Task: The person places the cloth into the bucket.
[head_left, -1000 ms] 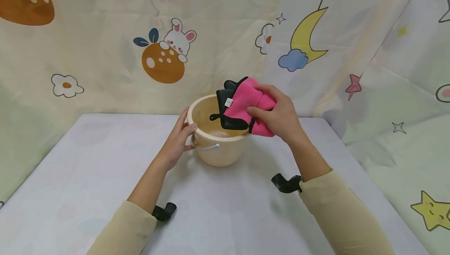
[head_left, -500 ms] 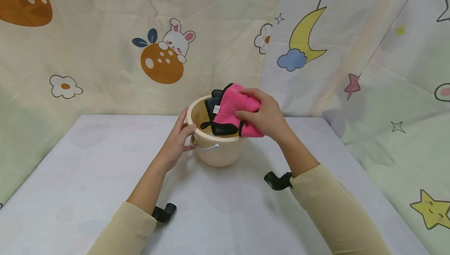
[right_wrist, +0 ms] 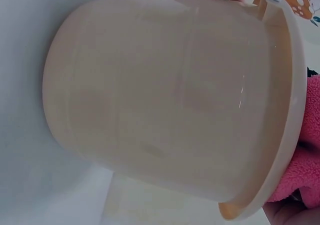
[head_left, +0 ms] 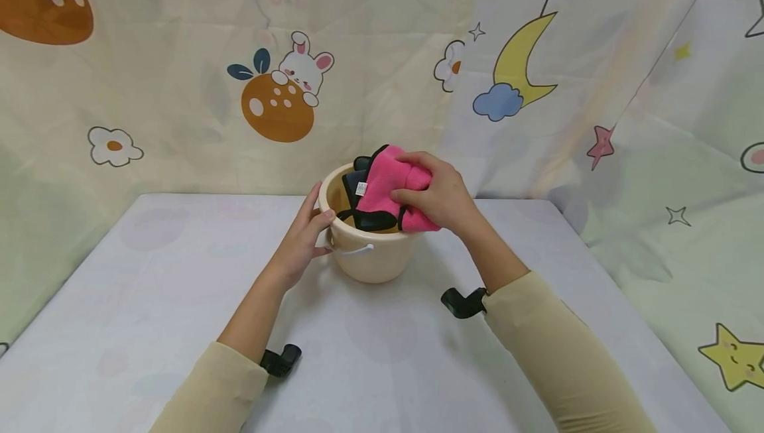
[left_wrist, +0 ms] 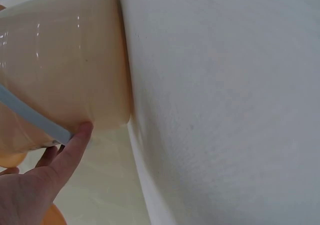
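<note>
A cream bucket (head_left: 375, 260) with a pale grey handle (head_left: 356, 248) stands upright on the white table. My left hand (head_left: 300, 241) holds its left side, thumb at the rim and fingers along the outside wall; one finger of it touches the wall beside the handle (left_wrist: 32, 112) in the left wrist view. With my right hand (head_left: 438, 195) I grip a folded pink, fuzzy cloth (head_left: 384, 184) that has black parts and a small white tag. The cloth lies over the bucket's mouth, its lower black part below the rim. Only its pink edge (right_wrist: 311, 175) shows in the right wrist view.
The white tabletop (head_left: 358, 367) spreads round the bucket. Behind it hangs a printed curtain (head_left: 382, 75) with cartoon figures. Black wrist mounts (head_left: 280, 360) sit by both beige sleeves (head_left: 567, 360).
My right hand has carried the pink cloth left and slightly down, further over the bucket's mouth. The left hand and the bucket have stayed in place.
</note>
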A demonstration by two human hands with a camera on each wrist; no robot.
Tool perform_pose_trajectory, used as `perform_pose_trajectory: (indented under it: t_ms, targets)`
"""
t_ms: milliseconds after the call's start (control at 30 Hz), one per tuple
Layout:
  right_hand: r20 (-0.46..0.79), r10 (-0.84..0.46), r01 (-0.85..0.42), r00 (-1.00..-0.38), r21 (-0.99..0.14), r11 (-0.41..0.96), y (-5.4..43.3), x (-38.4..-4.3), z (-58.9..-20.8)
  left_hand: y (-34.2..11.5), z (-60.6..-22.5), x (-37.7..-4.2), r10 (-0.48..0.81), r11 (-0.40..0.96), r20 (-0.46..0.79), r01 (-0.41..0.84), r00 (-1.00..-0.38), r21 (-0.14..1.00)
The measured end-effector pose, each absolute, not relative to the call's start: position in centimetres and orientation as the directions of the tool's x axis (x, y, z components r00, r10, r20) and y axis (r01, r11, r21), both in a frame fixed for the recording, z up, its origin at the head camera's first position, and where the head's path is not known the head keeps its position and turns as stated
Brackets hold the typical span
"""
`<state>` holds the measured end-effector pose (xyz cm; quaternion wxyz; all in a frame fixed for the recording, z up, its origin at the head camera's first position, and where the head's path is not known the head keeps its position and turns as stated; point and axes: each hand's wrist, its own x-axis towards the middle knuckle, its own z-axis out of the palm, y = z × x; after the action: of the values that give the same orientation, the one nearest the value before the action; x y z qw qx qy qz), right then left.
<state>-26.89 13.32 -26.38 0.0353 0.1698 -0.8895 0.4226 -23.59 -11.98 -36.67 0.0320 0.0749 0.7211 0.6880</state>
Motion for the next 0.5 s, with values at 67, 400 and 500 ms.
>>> perform_pose_trajectory:
  t_ms: [67,400,500]
  targets:
    - [0.215,-0.276,-0.342,-0.937,-0.734,0.587,13.2,-27.0,-26.4,-12.0,-36.7,-23.6,0.152,0.044,0.055,0.062,-0.987,0.997]
    - [0.181,-0.297,-0.330,-0.938,-0.734,0.594,12.7,-27.9,-27.0,-11.9,-36.5,-23.5,0.147,0.059,0.047,0.057,-0.988,0.997]
    - [0.163,-0.306,-0.325,-0.938,-0.723,0.609,12.7,-28.0,-27.0,-11.8,-36.5,-23.5,0.146,0.061,0.045,0.055,-0.988,0.997]
